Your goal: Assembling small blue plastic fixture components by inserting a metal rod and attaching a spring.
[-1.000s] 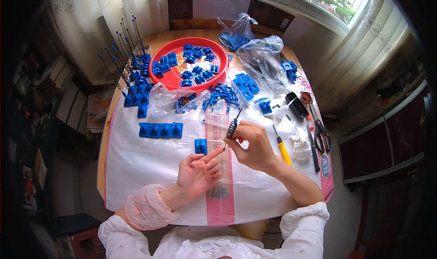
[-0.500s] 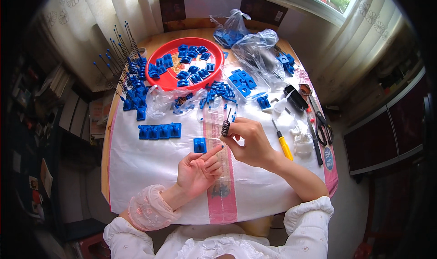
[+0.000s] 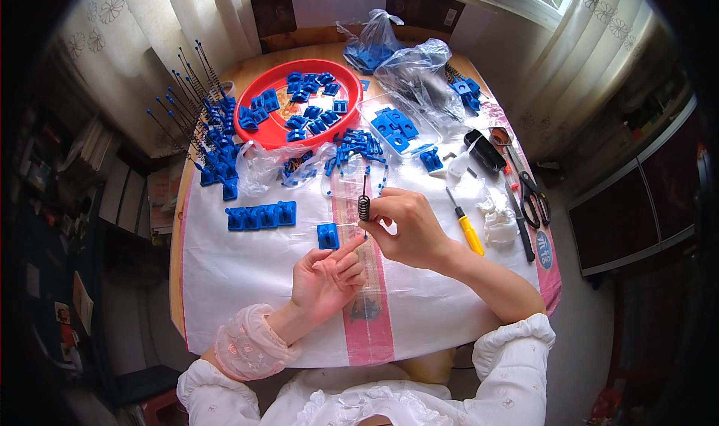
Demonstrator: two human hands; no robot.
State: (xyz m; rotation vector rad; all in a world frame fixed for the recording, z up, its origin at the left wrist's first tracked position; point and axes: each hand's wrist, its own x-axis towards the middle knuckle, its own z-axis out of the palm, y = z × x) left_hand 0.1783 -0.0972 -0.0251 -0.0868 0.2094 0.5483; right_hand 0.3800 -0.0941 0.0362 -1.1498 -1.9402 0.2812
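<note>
My right hand (image 3: 408, 227) pinches a dark coiled metal spring with a long straight wire end (image 3: 365, 201), held upright over the white table cover. My left hand (image 3: 326, 280) lies palm up just below it, fingers spread, the index fingertip reaching toward the spring's lower end. A single small blue plastic part (image 3: 327, 236) sits on the cover right above my left fingers. A row of joined blue parts (image 3: 261, 215) lies to the left of it.
A red round tray (image 3: 264, 128) with several blue parts stands at the back. Assembled blue pieces with upright spring wires (image 3: 206, 137) crowd the left edge. Plastic bags (image 3: 419, 70), a yellow-handled screwdriver (image 3: 466, 224), scissors (image 3: 533, 194) and a black box (image 3: 484, 150) lie on the right.
My right hand has turned the spring from a slant to upright and shifted slightly. My left hand stays palm up below it.
</note>
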